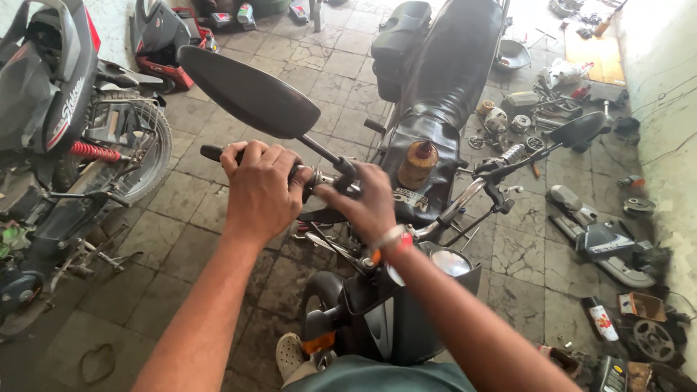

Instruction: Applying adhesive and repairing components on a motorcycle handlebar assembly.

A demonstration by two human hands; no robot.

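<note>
Head view was taken from above a motorcycle (435, 94) standing on a tiled floor (319, 80), seen from the front end looking down its length. The left hand (258, 190) was wrapped around the handlebar grip (212, 152), fingers pressed together over it in a full fist, so that only the dark end of the grip was left showing to the left of the knuckles. The right hand (367, 207) was set just beside it, toward the middle of the bar, fingers closed around the clamp (330, 180) at the foot of the mirror stalk; how tightly they pinched could not be told. A large dark mirror (250, 91) was carried up and to the left of both hands on that stalk. The handlebar's long axis ran left to right across the view, rising slightly toward the far side, where a second mirror (577, 129) and lever (501, 199) were left untouched. The clamp thus lay between the two hands, nearer the right. A capped fuel tank (417, 165) sat just behind the right hand. Loose parts (606, 243) were scattered over the floor at right, and another motorcycle (65, 123) was parked at left.
</note>
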